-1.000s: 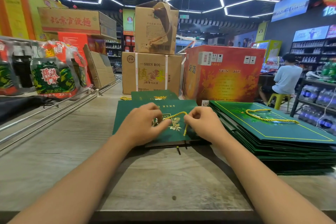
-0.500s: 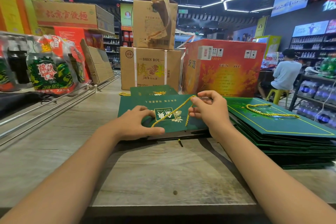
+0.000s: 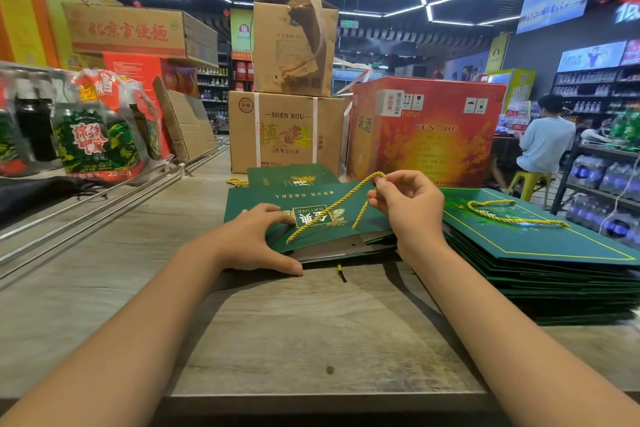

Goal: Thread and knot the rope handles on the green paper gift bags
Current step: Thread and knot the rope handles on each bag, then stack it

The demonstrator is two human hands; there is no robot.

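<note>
head cam | looks forward and down over counter (image 3: 277, 340) | close to hands | shop aisle beyond

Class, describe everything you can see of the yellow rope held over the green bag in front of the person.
The yellow rope is a twisted, slightly shiny cord. The right hand pinches it at a raised bend, so two strands fall away: a long one slanting down-left across the green bag to its near edge, by the left hand pressing on the bag, and a short one hanging free. No knot shows.
</note>
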